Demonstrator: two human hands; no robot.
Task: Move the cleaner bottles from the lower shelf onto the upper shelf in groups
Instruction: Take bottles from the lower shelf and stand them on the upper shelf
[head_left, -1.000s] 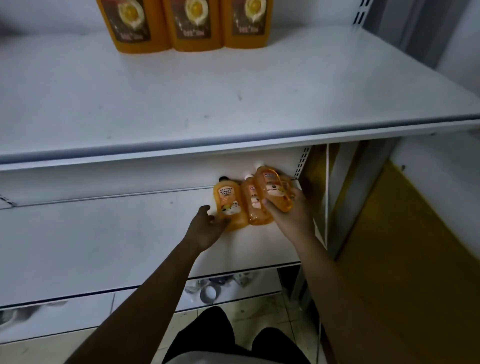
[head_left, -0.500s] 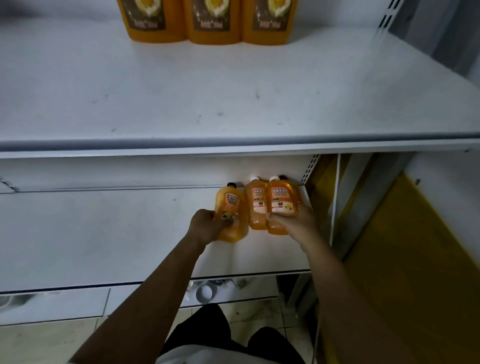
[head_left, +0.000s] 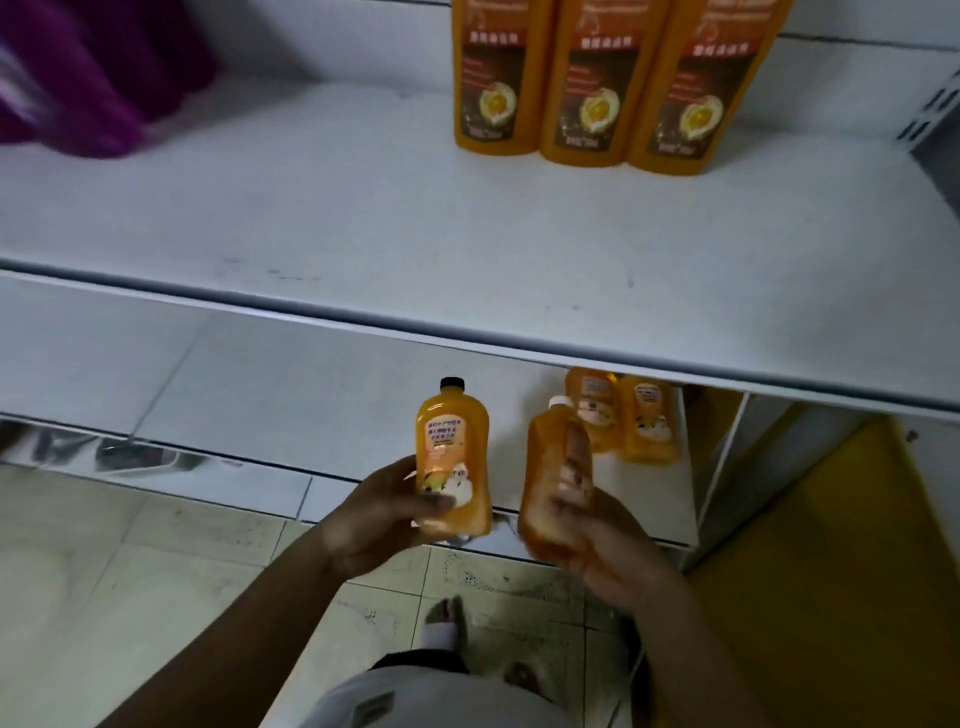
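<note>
My left hand (head_left: 376, 514) grips a small orange cleaner bottle with a black cap (head_left: 453, 457), held upright in front of the lower shelf (head_left: 322, 384). Gripped in my right hand (head_left: 597, 540) is a second orange bottle with a white cap (head_left: 556, 467), tilted and motion-blurred. Both bottles are off the shelf, out past its front edge. Two more small orange bottles (head_left: 623, 415) stand at the back right of the lower shelf, their tops hidden by the upper shelf (head_left: 363, 234).
Three tall orange bottles (head_left: 587, 78) stand at the back of the upper shelf. Purple packs (head_left: 88, 78) lie at its back left. A yellow panel (head_left: 810, 571) borders the right side. Tiled floor and my feet are below.
Both hands have pulled back from the lower shelf, each lifting a bottle out past its front edge. The view has swung up and closer to the upper shelf.
</note>
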